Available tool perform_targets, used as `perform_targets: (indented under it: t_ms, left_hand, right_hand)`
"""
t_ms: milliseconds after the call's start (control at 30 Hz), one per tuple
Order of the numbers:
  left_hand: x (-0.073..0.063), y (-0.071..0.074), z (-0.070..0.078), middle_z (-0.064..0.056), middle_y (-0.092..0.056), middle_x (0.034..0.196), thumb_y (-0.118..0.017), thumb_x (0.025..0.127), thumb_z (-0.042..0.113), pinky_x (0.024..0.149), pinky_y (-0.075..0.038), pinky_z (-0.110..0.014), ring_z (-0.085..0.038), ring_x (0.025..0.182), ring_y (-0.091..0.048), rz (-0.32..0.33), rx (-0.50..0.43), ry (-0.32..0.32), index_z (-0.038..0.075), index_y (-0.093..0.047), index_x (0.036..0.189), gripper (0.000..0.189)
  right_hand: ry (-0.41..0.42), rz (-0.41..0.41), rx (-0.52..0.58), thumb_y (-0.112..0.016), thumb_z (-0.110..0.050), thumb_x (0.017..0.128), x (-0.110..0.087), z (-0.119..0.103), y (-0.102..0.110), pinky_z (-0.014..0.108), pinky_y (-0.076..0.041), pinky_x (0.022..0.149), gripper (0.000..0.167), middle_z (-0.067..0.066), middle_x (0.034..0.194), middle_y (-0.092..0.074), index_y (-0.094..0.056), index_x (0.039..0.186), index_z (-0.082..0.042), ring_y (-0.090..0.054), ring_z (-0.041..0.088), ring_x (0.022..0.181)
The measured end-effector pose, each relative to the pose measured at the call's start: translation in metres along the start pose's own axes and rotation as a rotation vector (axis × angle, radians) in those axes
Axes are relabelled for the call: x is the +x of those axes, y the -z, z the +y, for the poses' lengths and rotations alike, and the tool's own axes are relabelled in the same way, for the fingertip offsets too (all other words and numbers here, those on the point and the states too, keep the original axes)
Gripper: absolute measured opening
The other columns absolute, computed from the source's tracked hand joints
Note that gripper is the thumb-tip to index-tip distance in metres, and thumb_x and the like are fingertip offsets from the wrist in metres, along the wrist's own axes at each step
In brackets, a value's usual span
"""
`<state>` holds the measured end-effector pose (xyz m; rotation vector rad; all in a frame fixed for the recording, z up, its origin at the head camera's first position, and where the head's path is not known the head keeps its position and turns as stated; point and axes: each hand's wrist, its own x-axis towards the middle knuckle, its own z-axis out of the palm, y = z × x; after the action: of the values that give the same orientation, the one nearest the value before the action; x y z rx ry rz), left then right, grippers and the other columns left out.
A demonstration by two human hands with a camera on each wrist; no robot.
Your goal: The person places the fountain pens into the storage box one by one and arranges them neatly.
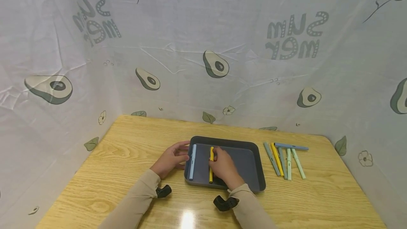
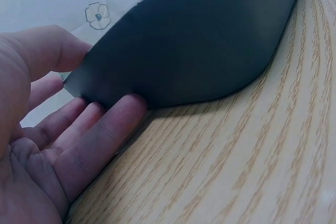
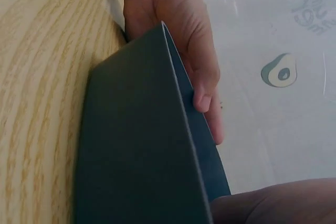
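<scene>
A dark grey tray (image 1: 236, 163) lies on the table with a light blue pen (image 1: 192, 162) along its left side. Right of that pen, my right hand (image 1: 224, 165) pinches a yellow pen (image 1: 211, 176) near its middle, roughly parallel to the blue one. In the right wrist view the tray's front wall (image 3: 136, 140) hides the pens and most of that hand. My left hand (image 1: 173, 158) rests against the tray's left side. Up close in the left wrist view, its fairly straight fingers (image 2: 113, 137) touch the outer wall (image 2: 189, 45), with the thumb by the rim.
Right of the tray lie several pens: a grey-green pen (image 1: 271, 159), another yellow pen (image 1: 277, 159) and pale green pens (image 1: 298, 163). A blue pen (image 1: 291, 146) lies crosswise at their upper ends. A printed curtain (image 1: 181, 63) hangs behind the wooden table (image 1: 133, 151).
</scene>
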<state>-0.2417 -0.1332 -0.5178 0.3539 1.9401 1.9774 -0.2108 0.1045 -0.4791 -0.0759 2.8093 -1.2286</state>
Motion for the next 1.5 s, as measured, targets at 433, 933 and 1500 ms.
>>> perform_targets:
  t_ms: [433,933,1500]
  left_hand:
    - [0.002,-0.003,0.0,-0.022,-0.049,0.148,-0.068,0.099,0.006,0.084,-0.061,-0.047,-0.033,0.128,-0.058,0.019,0.002,0.005,0.012,-0.042,0.157,0.064]
    - [0.003,-0.002,0.001,-0.02,-0.05,0.148,-0.069,0.099,0.008,0.083,-0.061,-0.047,-0.032,0.127,-0.059,0.014,0.006,0.0,0.015,-0.043,0.157,0.064]
    - [-0.001,-0.002,0.001,-0.019,-0.051,0.148,-0.068,0.099,0.007,0.084,-0.061,-0.046,-0.03,0.125,-0.059,0.024,0.004,0.018,0.014,-0.044,0.157,0.063]
  right_hand:
    - [0.012,-0.045,0.029,-0.076,-0.007,0.093,0.002,-0.01,-0.01,0.03,-0.055,0.053,0.055,0.016,0.106,-0.057,-0.054,0.141,0.007,-0.059,0.022,0.078]
    - [0.011,-0.061,0.083,-0.075,-0.007,0.093,0.011,-0.02,-0.025,0.028,-0.057,0.052,0.053,0.016,0.108,-0.056,-0.054,0.141,0.005,-0.059,0.025,0.086]
    - [0.163,-0.012,-0.009,-0.071,-0.011,0.098,-0.03,-0.008,0.032,0.031,-0.048,0.059,0.044,0.016,0.122,-0.059,-0.058,0.14,-0.002,-0.055,0.013,0.071]
